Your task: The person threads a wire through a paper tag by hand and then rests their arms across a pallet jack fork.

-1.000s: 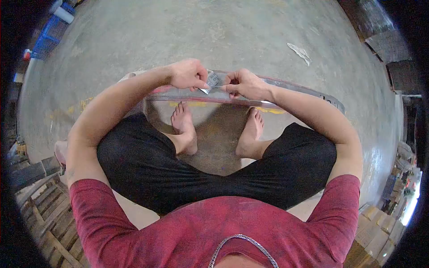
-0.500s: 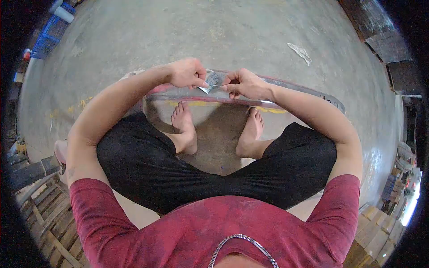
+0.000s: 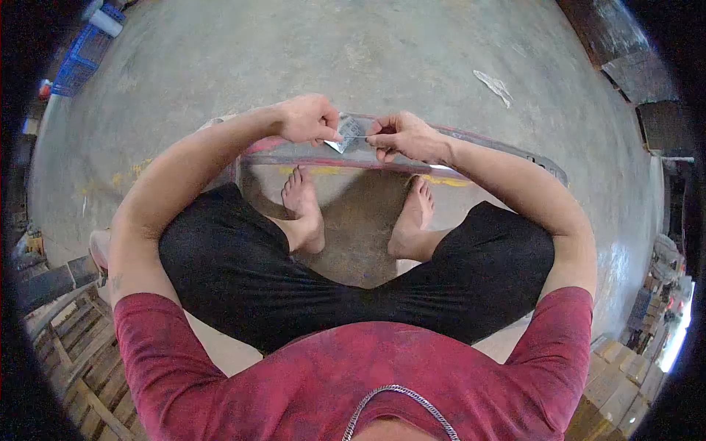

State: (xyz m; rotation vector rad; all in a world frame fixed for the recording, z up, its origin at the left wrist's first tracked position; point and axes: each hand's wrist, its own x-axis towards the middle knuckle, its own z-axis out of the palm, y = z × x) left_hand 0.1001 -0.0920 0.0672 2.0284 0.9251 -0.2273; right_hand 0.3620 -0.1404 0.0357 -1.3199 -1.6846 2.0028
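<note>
Between my two hands runs a short, thin, pale strand [image 3: 354,137], too fine to identify. My left hand [image 3: 310,120] pinches its left end. The right end is pinched by my right hand [image 3: 402,137], whose other fingers are curled. Just beside my left fingertips, a small silvery packet [image 3: 344,131] with dark print shows; whether it is held or lies on the surface below, I cannot tell. Beneath both hands stretches a long, narrow grey piece with red edges [image 3: 287,155], partly hidden by my forearms.
My bare feet [image 3: 302,202] are just below the long piece. A white scrap [image 3: 493,87] lies on the concrete floor [image 3: 412,59] at the upper right. Blue crates [image 3: 82,57] are at the upper left, a wooden pallet [image 3: 77,360] at the lower left, and cartons [image 3: 616,371] at the lower right.
My right hand has tilted slightly and its fingertips have risen a little, with the strand now more level. My left hand has barely moved.
</note>
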